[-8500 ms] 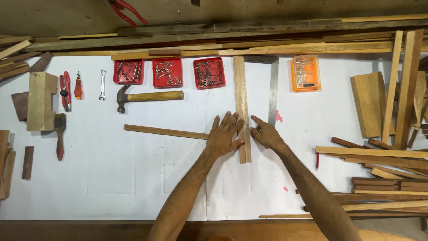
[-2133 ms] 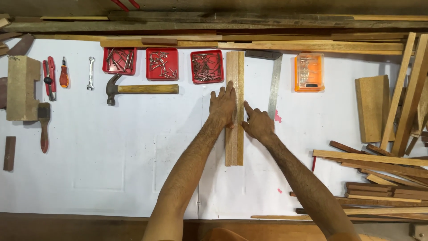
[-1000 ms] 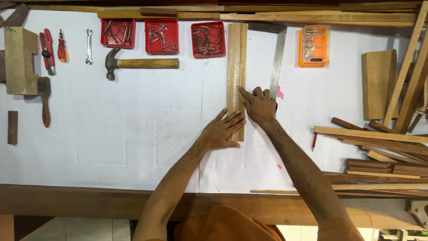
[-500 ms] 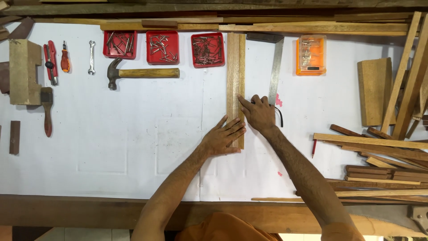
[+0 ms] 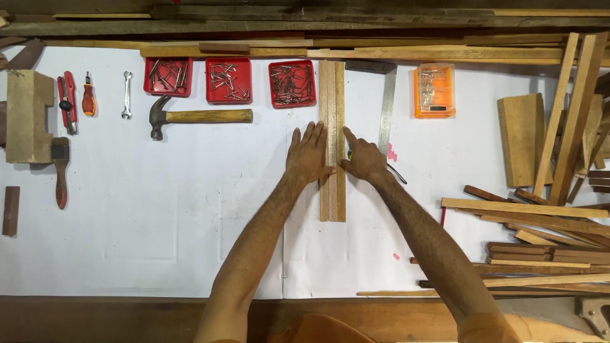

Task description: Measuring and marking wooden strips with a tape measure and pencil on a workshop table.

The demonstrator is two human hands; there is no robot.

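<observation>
Two long thin wooden strips (image 5: 332, 95) lie side by side, running away from me on the white-covered bench. My left hand (image 5: 309, 154) lies flat with fingers spread, pressing on the left strip near its middle. My right hand (image 5: 363, 159) touches the right strip's edge with the index finger extended; a thin dark pencil-like object pokes out beneath it, and I cannot tell if the hand grips it. A steel square (image 5: 385, 105) lies just right of the strips.
Three red trays of nails (image 5: 229, 80) and a hammer (image 5: 197, 117) sit at the back left. An orange parts box (image 5: 434, 90) sits at the back right. Wooden offcuts (image 5: 540, 222) pile up on the right. A brush, pliers, screwdriver and spanner lie far left.
My left hand has moved up from beside the strips' lower part onto their middle. The right hand has stayed at the strips' right edge.
</observation>
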